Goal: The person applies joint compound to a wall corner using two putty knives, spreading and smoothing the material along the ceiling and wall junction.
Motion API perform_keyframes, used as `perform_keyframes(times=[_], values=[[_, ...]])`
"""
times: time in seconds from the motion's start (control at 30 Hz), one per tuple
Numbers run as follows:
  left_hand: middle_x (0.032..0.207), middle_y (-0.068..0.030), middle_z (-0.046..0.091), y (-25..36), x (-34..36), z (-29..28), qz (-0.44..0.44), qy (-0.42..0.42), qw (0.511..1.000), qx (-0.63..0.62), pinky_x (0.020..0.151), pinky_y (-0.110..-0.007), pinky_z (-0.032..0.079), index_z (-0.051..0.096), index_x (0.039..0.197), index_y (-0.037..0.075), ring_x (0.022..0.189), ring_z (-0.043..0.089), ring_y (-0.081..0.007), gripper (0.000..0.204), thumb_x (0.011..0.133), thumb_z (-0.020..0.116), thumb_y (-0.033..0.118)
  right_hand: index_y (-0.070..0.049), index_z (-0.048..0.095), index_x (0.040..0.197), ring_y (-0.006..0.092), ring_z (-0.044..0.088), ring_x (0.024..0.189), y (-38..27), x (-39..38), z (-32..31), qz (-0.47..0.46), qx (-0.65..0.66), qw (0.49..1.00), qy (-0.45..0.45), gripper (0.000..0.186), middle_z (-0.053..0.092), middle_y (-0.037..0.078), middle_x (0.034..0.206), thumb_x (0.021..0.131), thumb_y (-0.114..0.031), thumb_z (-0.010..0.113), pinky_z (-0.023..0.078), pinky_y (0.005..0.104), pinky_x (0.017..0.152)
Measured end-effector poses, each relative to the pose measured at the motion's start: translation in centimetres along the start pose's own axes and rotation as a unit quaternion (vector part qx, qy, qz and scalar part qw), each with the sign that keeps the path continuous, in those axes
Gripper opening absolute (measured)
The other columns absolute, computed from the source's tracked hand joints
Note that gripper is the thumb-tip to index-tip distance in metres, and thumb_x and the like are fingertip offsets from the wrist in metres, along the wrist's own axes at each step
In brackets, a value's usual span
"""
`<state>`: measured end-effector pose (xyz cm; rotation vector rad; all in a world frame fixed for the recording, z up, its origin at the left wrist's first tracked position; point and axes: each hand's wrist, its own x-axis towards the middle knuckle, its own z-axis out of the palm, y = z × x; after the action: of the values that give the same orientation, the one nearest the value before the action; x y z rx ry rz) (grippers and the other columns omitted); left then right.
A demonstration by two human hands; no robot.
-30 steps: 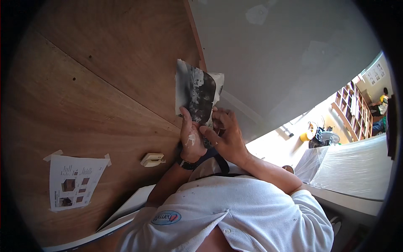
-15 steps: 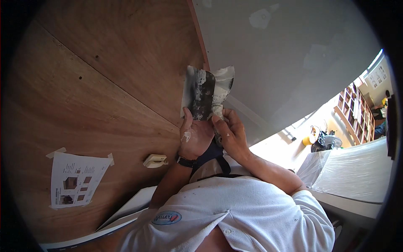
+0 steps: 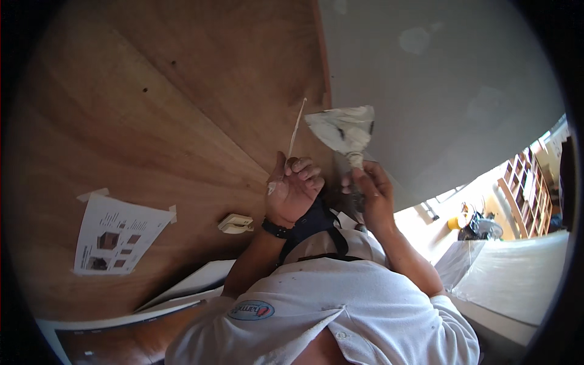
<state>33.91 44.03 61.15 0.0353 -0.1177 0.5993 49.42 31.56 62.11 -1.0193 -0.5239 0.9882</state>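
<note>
My right hand [image 3: 374, 194] grips the handle of a putty knife [image 3: 347, 129]. Its wide, flared blade points up and is smeared with whitish filler. To its left, palm up, my left hand [image 3: 292, 193] has its fingers curled at the base of a flat metal spreader [image 3: 297, 129]. That spreader is turned edge-on, so only a thin pale line of it shows. White filler marks the base of my left thumb. The two blades are apart, with the putty knife nearer the grey panel [image 3: 450, 91].
Brown plywood [image 3: 201, 73] spreads across the left, with a printed sheet [image 3: 121, 234] taped on it and a small cream plastic fixture [image 3: 235, 224] nearby. At right are furniture under plastic film [image 3: 511, 280], a wooden pigeonhole shelf [image 3: 524, 191] and dark equipment with a yellow part [image 3: 477, 224].
My hands have drawn apart, the putty knife moving right off the spreader. The spreader has turned from face-on to edge-on, and my left fingers have curled. The view has shifted slightly.
</note>
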Motion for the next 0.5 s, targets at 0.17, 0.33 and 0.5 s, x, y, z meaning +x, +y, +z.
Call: perform_keyframes(times=[0.17, 0.33, 0.5], values=[[0.084, 0.0014, 0.053, 0.6, -0.4, -0.7, -0.008, -0.068, 0.994, -0.090, 0.071, -0.028, 0.041, 0.054, 0.081, 0.012, 0.077, 0.052, -0.0123, 0.022, 0.102, 0.052, 0.021, 0.000, 0.059, 0.124, 0.0135, 0.059, 0.068, -0.7, -0.9, -1.0, 0.003, 0.056, 0.998, -0.030, 0.027, 0.069, 0.009, 0.089, 0.103, -0.018, 0.059, 0.049, 0.0279, 0.065], [0.068, 0.0034, 0.056, -0.1, -0.4, -0.4, 0.012, -0.087, 0.993, -0.079, 0.059, -0.025, 0.039, 0.058, 0.086, 0.011, 0.061, 0.054, -0.0095, 0.030, 0.107, 0.049, 0.031, 0.002, 0.063, 0.119, 0.0122, 0.054, 0.056, -2.0, -0.9, -2.9, 0.045, 0.039, 0.989, -0.135, 0.029, 0.068, 0.012, 0.083, 0.102, -0.022, 0.061, 0.042, 0.0243, 0.050], [0.064, 0.0046, 0.056, -0.5, -1.2, -2.0, -0.006, 0.030, 1.000, -0.008, 0.052, -0.026, 0.035, 0.059, 0.089, 0.013, 0.051, 0.050, -0.0080, 0.027, 0.103, 0.052, 0.034, 0.003, 0.065, 0.116, 0.0105, 0.049, 0.052, -1.8, -0.8, -2.0, 0.102, 0.003, 0.981, -0.167, 0.027, 0.068, 0.012, 0.080, 0.102, -0.020, 0.060, 0.039, 0.0233, 0.048]])
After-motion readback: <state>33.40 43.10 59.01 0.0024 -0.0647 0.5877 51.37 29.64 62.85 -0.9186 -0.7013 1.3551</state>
